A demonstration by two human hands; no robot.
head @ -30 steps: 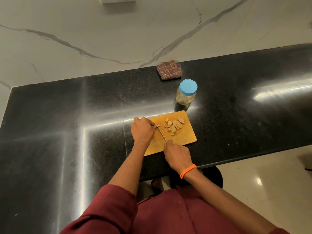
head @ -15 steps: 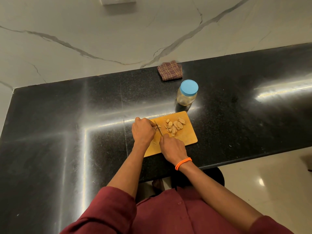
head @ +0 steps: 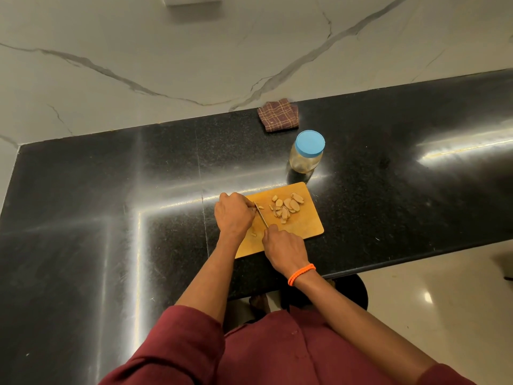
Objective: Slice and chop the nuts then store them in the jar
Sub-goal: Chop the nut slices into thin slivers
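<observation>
Pale nuts (head: 287, 208) lay heaped toward the board's (head: 308, 226) far right corner; they looked small, hard and apt to skid, best pinned by fingertips. The left hand (head: 234, 214) curled over one piece at the blade (head: 261, 217); the right hand (head: 286, 249) gripped the hidden handle. The jar (head: 306, 152) stood capped beyond.

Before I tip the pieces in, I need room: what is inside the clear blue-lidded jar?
The clear blue-lidded jar looks empty through its wall; the lid hides the top.
</observation>
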